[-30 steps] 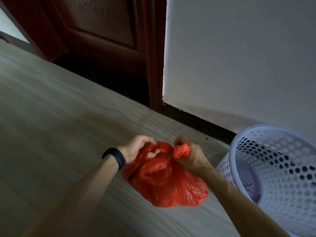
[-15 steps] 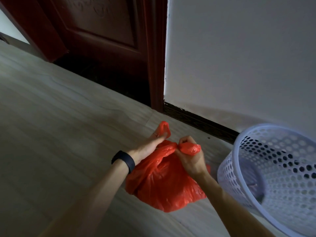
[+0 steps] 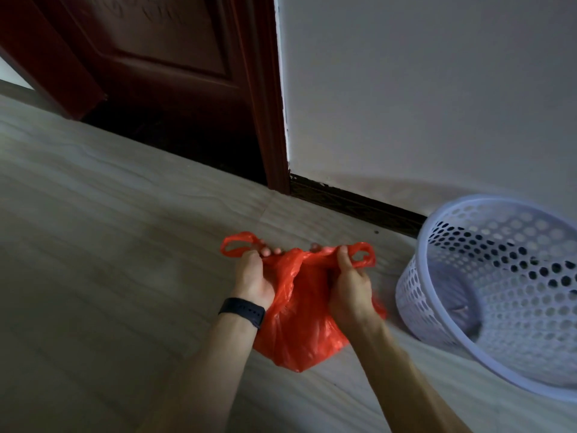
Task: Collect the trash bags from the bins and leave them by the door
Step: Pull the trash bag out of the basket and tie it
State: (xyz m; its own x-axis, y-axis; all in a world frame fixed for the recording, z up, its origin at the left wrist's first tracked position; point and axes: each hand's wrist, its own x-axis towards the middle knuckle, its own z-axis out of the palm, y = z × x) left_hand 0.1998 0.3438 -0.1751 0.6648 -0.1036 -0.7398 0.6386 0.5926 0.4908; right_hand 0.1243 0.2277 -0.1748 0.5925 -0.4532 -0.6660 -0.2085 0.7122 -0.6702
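A red plastic trash bag (image 3: pixel 301 320) hangs just above the pale wood floor between my two hands. My left hand (image 3: pixel 253 276), with a black band on the wrist, grips the bag's left top edge; one handle loop sticks out to its left. My right hand (image 3: pixel 349 282) grips the right top edge, with the other handle loop poking out to its right. The bag's mouth is stretched taut between them. A white perforated bin (image 3: pixel 499 285) stands to the right, tilted toward me. The dark red door (image 3: pixel 162 67) is at the upper left.
The dark red door frame (image 3: pixel 268 120) meets a white wall (image 3: pixel 421 89) with a dark skirting board (image 3: pixel 352 204) along its foot. Pale wood floor (image 3: pixel 93 245) spreads to the left and in front of the door.
My hands have pulled apart, stretching the bag's top sideways with one handle loop out on each side. Earlier they were close together, bunching the handles.
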